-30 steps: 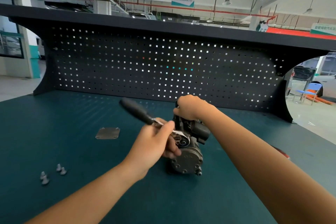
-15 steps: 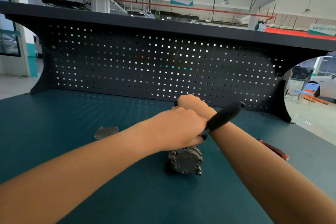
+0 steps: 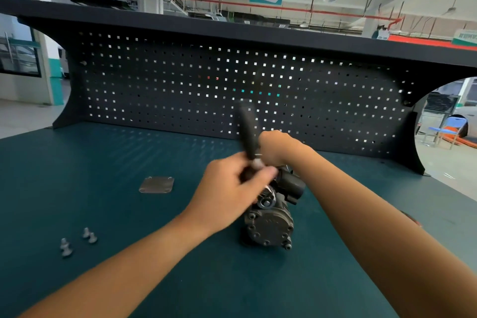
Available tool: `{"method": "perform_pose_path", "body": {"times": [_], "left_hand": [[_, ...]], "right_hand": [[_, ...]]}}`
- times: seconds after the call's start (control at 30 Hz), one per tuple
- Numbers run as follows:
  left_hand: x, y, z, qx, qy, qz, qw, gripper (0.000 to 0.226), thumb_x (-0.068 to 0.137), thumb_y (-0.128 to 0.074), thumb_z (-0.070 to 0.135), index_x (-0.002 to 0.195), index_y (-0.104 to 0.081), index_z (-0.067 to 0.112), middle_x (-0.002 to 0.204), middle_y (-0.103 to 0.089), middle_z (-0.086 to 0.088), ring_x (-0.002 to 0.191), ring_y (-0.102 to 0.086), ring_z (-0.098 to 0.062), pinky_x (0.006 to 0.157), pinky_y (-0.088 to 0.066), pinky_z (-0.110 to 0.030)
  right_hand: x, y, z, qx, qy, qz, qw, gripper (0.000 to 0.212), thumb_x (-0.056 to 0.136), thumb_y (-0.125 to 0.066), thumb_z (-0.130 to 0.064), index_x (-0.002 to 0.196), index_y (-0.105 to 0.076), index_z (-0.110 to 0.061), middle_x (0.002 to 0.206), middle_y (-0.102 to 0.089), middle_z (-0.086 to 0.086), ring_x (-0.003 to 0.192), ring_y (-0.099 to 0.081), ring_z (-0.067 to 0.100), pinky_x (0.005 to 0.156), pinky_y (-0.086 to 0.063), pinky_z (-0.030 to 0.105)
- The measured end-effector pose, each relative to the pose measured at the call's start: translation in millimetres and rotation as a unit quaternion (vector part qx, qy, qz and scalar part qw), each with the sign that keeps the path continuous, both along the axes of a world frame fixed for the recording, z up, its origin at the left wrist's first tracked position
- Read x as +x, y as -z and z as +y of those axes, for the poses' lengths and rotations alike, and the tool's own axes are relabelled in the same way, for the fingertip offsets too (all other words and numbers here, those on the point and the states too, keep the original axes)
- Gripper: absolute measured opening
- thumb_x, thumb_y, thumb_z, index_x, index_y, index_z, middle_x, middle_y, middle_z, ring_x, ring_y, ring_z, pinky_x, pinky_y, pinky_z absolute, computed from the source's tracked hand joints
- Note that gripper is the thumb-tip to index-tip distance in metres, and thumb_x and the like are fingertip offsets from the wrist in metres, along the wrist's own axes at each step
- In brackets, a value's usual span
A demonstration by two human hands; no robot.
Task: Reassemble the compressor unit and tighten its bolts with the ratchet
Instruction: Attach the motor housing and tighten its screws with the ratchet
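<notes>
Teal matting covers the workbench point(image 3: 103, 157) in front of me. Far left on it lie four loose grey bolts point(image 3: 77, 240), in two close pairs. Further in, towards the middle, a flat square metal plate point(image 3: 156, 184) lies by itself, well apart from the bolts. My left hand point(image 3: 229, 199) comes next. Its fingers are wrapped tight round the ratchet point(image 3: 248, 131) low on its shaft, and the black handle sticks up and away from me, blurred. The ratchet's bright head sits on top of the compressor point(image 3: 271, 222), which lies on the mat just right of centre, its round bolted end cap facing me. My right hand point(image 3: 277, 148) is curled down over the compressor's far end, gripping it; the fingertips are hidden behind the knuckles. Beyond my right forearm, a sliver of something red point(image 3: 413, 219) peeks out on the mat.
</notes>
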State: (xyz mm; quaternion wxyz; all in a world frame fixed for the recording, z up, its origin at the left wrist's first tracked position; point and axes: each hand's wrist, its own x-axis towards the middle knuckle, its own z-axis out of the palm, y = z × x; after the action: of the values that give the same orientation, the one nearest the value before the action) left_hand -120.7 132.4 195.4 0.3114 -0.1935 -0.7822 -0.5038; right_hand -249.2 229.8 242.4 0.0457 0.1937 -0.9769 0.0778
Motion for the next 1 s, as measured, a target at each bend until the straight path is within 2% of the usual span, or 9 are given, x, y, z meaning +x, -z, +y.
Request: {"method": "perform_pose_path", "body": {"times": [0.1,0.2,0.3,0.4,0.5,0.63,0.87,0.93,1.0], "left_hand": [[10,22,-10,0.430,0.127,-0.174,0.877,0.019,0.084,-0.058,0.013,0.065,-0.059,0.009,0.047,-0.051,-0.002,0.045,-0.060,-0.012,0.040,-0.047,-0.019],[14,33,-8,0.570,0.166,-0.274,0.756,0.024,0.085,-0.057,0.014,0.064,-0.062,0.005,0.049,-0.054,-0.005,0.048,-0.064,-0.016,0.040,-0.049,-0.018],[12,32,-4,0.458,0.150,-0.265,0.835,0.019,0.091,-0.053,0.007,0.072,-0.056,0.007,0.048,-0.053,0.000,0.049,-0.062,-0.011,0.042,-0.049,-0.018],[8,17,-10,0.104,0.030,-0.135,0.985,0.021,0.090,-0.056,0.009,0.070,-0.052,0.016,0.048,-0.054,0.009,0.049,-0.057,-0.003,0.049,-0.044,-0.013],[7,-7,-6,-0.199,-0.045,-0.051,0.978,0.016,0.087,-0.055,0.027,0.075,-0.044,0.027,0.057,-0.054,0.012,0.058,-0.052,-0.003,0.055,-0.039,-0.014],[2,-27,12,-0.375,-0.062,0.004,0.925,0.013,0.093,-0.045,0.027,0.089,-0.035,0.021,0.073,-0.055,0.000,0.067,-0.053,-0.021,0.058,-0.043,-0.035],[2,-4,-1,-0.138,-0.043,0.002,0.990,0.017,0.087,-0.054,0.031,0.075,-0.042,0.029,0.060,-0.057,0.012,0.056,-0.052,-0.003,0.056,-0.041,-0.021],[6,9,-7,0.038,-0.013,-0.068,0.997,0.022,0.086,-0.057,0.028,0.067,-0.046,0.024,0.050,-0.052,0.012,0.043,-0.044,-0.003,0.047,-0.035,-0.020],[10,20,-15,0.287,0.041,-0.178,0.940,0.033,0.091,-0.054,0.024,0.058,-0.054,0.018,0.050,-0.050,0.007,0.036,-0.038,-0.005,0.040,-0.030,-0.020]], "right_hand": [[0,-2,-1,0.045,0.000,0.032,0.998,0.040,0.094,-0.044,-0.029,0.061,-0.037,-0.008,0.064,-0.040,0.002,0.072,-0.043,0.027,0.067,-0.034,0.029],[2,-2,-5,0.067,-0.003,0.031,0.997,0.041,0.095,-0.043,-0.030,0.059,-0.038,-0.011,0.064,-0.041,0.003,0.073,-0.045,0.029,0.067,-0.035,0.030],[2,-1,0,0.044,0.001,0.031,0.999,0.042,0.093,-0.048,-0.033,0.061,-0.041,-0.007,0.062,-0.041,0.003,0.072,-0.045,0.028,0.064,-0.034,0.029],[9,1,6,0.020,0.004,0.035,0.999,0.045,0.088,-0.055,-0.046,0.070,-0.050,-0.005,0.064,-0.044,0.002,0.071,-0.047,0.025,0.064,-0.037,0.029],[13,1,3,0.036,0.022,0.024,0.999,0.031,0.087,-0.057,-0.028,0.067,-0.046,-0.008,0.069,-0.048,0.003,0.077,-0.052,0.025,0.070,-0.041,0.031],[17,1,-6,0.045,0.036,0.061,0.996,0.025,0.093,-0.043,-0.005,0.109,-0.059,0.003,0.109,-0.063,0.015,0.100,-0.060,0.029,0.076,-0.042,0.031],[22,0,4,0.013,0.016,0.039,0.999,0.011,0.092,-0.047,-0.014,0.097,-0.054,-0.007,0.103,-0.057,0.014,0.098,-0.055,0.030,0.082,-0.043,0.036],[21,1,2,0.042,0.013,0.058,0.997,0.014,0.092,-0.046,-0.025,0.087,-0.047,-0.012,0.092,-0.051,0.010,0.084,-0.048,0.028,0.073,-0.039,0.032],[18,0,-1,0.049,0.009,0.059,0.997,0.025,0.093,-0.044,-0.027,0.077,-0.042,-0.008,0.080,-0.045,0.006,0.080,-0.045,0.028,0.070,-0.037,0.031]]}}
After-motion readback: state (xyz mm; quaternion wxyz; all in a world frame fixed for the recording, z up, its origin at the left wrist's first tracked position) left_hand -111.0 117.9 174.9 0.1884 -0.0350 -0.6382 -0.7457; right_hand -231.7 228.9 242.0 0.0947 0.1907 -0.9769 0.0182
